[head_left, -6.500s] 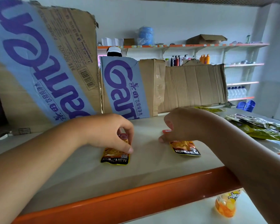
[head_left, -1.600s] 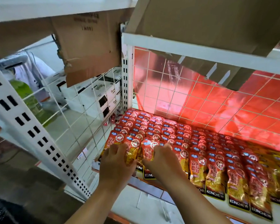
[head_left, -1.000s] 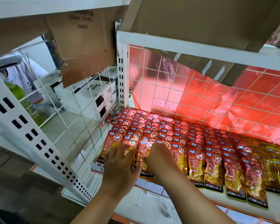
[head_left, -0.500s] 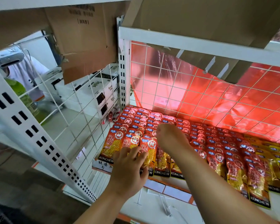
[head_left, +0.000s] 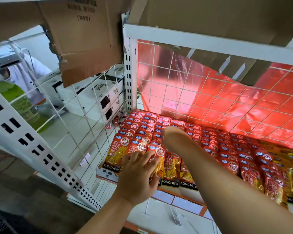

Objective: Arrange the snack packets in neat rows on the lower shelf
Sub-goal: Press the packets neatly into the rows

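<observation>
Left hand (head_left: 139,173) lies flat, fingers spread, on the front red-and-orange foil snack packets (head_left: 170,168); right hand (head_left: 172,135) reaches rearward, grip hidden

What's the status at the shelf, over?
Left hand flat on front red-orange foil snack packets. Right hand reaching deeper, grip hidden. Rows nearly neat. Nothing blocking.
</observation>
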### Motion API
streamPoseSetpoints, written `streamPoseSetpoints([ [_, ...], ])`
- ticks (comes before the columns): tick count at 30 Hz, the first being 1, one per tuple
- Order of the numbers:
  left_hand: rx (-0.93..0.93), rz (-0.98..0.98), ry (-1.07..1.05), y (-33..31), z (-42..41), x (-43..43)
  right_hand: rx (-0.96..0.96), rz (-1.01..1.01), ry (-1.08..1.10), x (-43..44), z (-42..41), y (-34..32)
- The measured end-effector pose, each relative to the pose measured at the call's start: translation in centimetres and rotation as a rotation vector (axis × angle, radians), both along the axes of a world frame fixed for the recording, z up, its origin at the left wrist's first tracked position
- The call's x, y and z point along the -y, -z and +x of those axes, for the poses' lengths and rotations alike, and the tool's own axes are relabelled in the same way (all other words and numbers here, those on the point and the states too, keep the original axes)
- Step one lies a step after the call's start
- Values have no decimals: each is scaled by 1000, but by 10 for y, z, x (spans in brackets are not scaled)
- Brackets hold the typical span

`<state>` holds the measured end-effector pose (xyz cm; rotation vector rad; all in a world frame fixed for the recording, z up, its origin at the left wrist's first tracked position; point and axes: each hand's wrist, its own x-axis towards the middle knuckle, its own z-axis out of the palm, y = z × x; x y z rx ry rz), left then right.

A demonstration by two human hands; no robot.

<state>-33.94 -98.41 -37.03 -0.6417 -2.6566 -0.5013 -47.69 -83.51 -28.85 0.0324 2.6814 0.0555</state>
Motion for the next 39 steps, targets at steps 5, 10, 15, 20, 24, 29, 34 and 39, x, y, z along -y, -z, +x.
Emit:
streamPoseSetpoints([
  [5, -6, -19, -2, 1, 0, 0, 73, -12, -36, -2, -1, -2],
  [10, 2, -36, 3, 0, 0, 0, -142, -91, -113, -11, 12, -9],
  [15, 3, -26, 5, 0, 0, 0, 24, -19, -7, -4, -5, -10],
  [20, 26, -24, 1, 2, -1, 0, -29, -85, 24, -9, -3, -6],
  [24, 36, -23, -1, 2, 0, 0, -47, -105, 4, -14, -1, -10],
  [29, 41, -19, 0, 2, 0, 0, -205, -183, -25, -22, 5, -13],
  [34, 38, -16, -1, 2, -1, 0, -218, -190, -95, -22, 9, -8],
  [39, 25, -10, 4, 1, 0, 0, -224, -88, -145, -17, 8, -9],
])
